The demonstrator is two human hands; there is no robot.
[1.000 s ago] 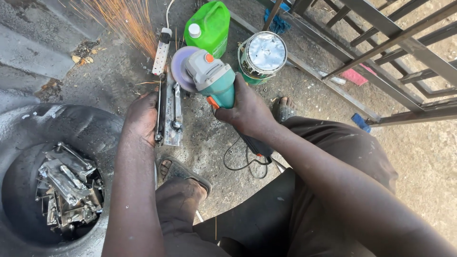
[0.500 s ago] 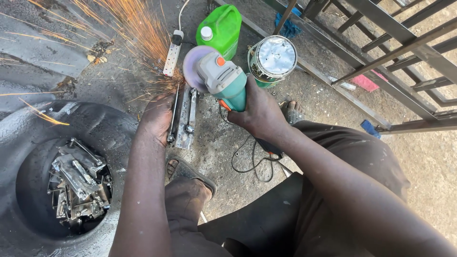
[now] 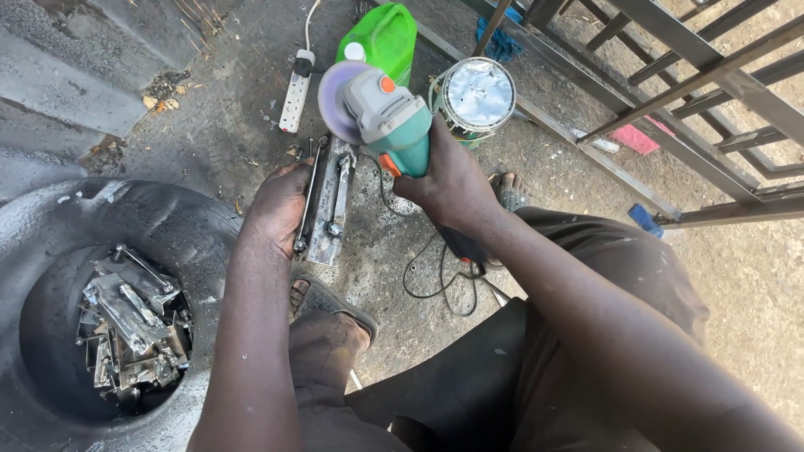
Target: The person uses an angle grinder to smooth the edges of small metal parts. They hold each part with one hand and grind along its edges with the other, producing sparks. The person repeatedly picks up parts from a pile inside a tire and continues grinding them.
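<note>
The right hand point(image 3: 452, 180) is wrapped tight around the green body of an angle grinder point(image 3: 381, 117), fingers fully closed on it, the grinder lifted clear of the ground with its grey disc facing up and left. The left hand point(image 3: 280, 205) lies just left of the grinder, fingers curled loosely over the edge of a flat metal latch plate point(image 3: 328, 205), pressing it to the concrete; the plate (a long strip with a sliding bolt on it) sits directly below the grinder's disc, apart from it.

A black cable point(image 3: 431, 280) loops on the ground below the grinder, near the right wrist. A sandalled foot point(image 3: 331, 305) rests just below the plate's near end. Behind the grinder stands a green plastic jerrycan point(image 3: 381, 33), with a white power strip point(image 3: 295, 92) to the grinder's left and a shiny round tin point(image 3: 476, 94) just to its right. Farther right of the grinder runs a dark steel frame of bars point(image 3: 695, 75). Well to the grinder's lower left, an old tyre point(image 3: 167, 218) holds a heap of similar metal pieces point(image 3: 130, 322).
</note>
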